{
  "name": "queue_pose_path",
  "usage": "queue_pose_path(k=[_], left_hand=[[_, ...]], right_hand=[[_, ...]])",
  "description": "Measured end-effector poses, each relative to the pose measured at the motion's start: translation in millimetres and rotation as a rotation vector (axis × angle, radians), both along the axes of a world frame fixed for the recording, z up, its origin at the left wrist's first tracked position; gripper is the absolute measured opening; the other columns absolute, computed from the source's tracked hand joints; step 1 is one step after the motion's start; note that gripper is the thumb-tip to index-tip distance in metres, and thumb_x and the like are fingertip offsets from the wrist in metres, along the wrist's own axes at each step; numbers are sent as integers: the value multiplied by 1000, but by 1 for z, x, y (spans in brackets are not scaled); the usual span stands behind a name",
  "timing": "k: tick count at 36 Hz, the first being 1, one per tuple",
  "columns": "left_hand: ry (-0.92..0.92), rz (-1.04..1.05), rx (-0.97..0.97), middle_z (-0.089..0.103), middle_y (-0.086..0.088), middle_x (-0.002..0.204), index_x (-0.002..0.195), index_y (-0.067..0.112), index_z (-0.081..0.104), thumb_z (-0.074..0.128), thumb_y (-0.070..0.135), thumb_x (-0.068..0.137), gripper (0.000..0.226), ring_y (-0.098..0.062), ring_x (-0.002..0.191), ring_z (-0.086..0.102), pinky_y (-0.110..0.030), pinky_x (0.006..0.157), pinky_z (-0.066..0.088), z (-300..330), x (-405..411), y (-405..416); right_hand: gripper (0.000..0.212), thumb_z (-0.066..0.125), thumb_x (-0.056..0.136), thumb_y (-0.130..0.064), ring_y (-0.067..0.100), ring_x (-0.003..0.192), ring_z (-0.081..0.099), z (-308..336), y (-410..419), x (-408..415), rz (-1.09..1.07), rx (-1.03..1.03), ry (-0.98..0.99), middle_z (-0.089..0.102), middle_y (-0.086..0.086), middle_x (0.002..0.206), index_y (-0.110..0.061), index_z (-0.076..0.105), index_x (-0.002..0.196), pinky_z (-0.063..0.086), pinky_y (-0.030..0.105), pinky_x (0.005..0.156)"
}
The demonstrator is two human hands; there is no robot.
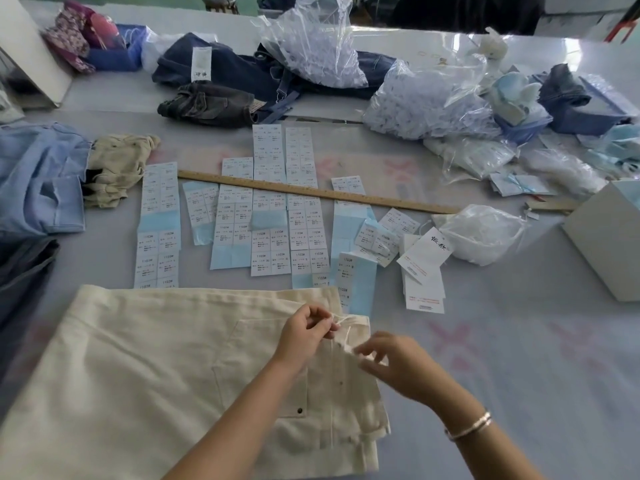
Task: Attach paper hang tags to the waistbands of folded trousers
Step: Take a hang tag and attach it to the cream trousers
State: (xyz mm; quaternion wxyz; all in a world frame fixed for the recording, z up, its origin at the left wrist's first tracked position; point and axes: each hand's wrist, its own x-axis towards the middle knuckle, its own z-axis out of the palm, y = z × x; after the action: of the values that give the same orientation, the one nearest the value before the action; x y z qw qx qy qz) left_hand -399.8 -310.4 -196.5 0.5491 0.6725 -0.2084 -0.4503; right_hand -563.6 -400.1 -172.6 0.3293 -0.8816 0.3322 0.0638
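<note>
Head view looks down on a pale work table [519, 358], the biggest thing here. At six to seven o'clock lie the folded cream trousers [145, 368], waistband edge [360, 341] turned toward four o'clock, a patch pocket with a dark stud showing beside it. Toward nine o'clock sits a pile of blue clothes [38, 178]; at twelve, dark jeans [221, 71]; from one to two o'clock, clear plastic bags [426, 105] of small white pieces. Sheets of printed size stickers [270, 202] spread across the centre, with a long wooden ruler [311, 192] lying slantwise over them. A small stack of white paper hang tags [424, 271] waits at three o'clock, just beyond the trousers.

Both hands work at the waistband. The left hand [304, 330] pinches a thin white string [341, 322] with curled fingers; the right hand [391, 358] is blurred, its fingers drawn narrow at the string's lower end on the cloth, though I cannot tell for sure whether it grips it.

No tag shows on this string, so the loop may be tied without one, or I simply cannot see it. The thin string could slip from the pinch and pull out of the cloth, since it blends with the cream fabric. A tug too hard could drag the fold askew.
</note>
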Motion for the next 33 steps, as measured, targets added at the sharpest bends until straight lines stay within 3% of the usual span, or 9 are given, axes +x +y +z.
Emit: queue_pose_path(k=[3, 7, 9, 13, 19, 23, 28, 31, 33], left_hand=[[2, -2, 14, 69, -9, 83, 88, 7, 58, 56, -2, 93, 11, -1, 62, 65, -11, 59, 48, -2, 0, 0], [11, -8, 26, 69, -12, 87, 89, 7, 59, 57, 0, 93, 8, -9, 68, 66, -13, 62, 49, -3, -3, -1], [22, -3, 17, 69, -13, 89, 89, 6, 59, 57, -1, 93, 9, -10, 71, 66, -12, 61, 49, -3, -4, -1], [22, -1, 8, 69, -13, 88, 91, 5, 59, 56, -2, 93, 8, -8, 69, 66, -12, 62, 50, -2, -3, 1], [2, -1, 7, 69, -15, 88, 91, 4, 59, 58, -1, 92, 6, -5, 65, 66, -12, 62, 49, -3, -2, 4], [-10, -10, -1, 67, -16, 87, 88, 5, 58, 57, -4, 92, 9, -1, 60, 65, -11, 58, 47, -3, -4, 4], [-17, -54, 4, 68, -11, 84, 87, 9, 58, 57, -2, 92, 13, 1, 61, 65, -10, 59, 46, -4, -5, 7], [-18, -78, -11, 68, -8, 83, 87, 11, 57, 56, -4, 92, 16, 0, 64, 66, -11, 63, 48, -4, -5, 7], [0, -81, -28, 69, -8, 83, 88, 10, 57, 56, -4, 93, 15, -5, 71, 67, -15, 71, 52, -2, -4, 6]], right_hand=[[27, 54, 93, -42, 0, 78, 59, 1, 7, -2, 54, 165, 80, 68, -12, 101, -26, 71, 107, 47, 15, 71], [15, 54, 95, -19, 2, 69, 64, -12, 1, -2, -357, 247, -100, 68, -6, 85, -18, 68, 101, 49, 13, 65], [14, 55, 93, -11, 5, 69, 63, -18, 0, -2, -436, 190, -130, 68, -4, 86, -20, 67, 96, 50, 15, 65], [15, 62, 90, -21, -1, 72, 55, -27, 4, 3, -260, 24, -93, 60, -13, 87, -23, 69, 102, 42, 6, 63], [25, 65, 88, -25, -4, 69, 50, -38, 18, 17, -162, 0, -112, 54, -15, 90, -26, 70, 113, 38, 2, 65], [23, 65, 88, -30, 8, 82, 57, -48, 25, 18, -154, -51, -97, 61, -10, 97, -28, 71, 110, 44, 16, 75], [19, 59, 91, -35, 14, 80, 59, -52, 30, 20, -108, -224, -103, 66, -8, 94, -30, 74, 101, 46, 25, 73], [16, 58, 92, -29, 12, 77, 58, -51, 28, 22, -191, -167, -144, 67, -8, 90, -23, 73, 95, 44, 20, 68], [11, 62, 91, -18, 9, 75, 59, -45, 25, 23, -350, 6, -275, 67, -10, 83, -19, 72, 88, 42, 13, 67]])
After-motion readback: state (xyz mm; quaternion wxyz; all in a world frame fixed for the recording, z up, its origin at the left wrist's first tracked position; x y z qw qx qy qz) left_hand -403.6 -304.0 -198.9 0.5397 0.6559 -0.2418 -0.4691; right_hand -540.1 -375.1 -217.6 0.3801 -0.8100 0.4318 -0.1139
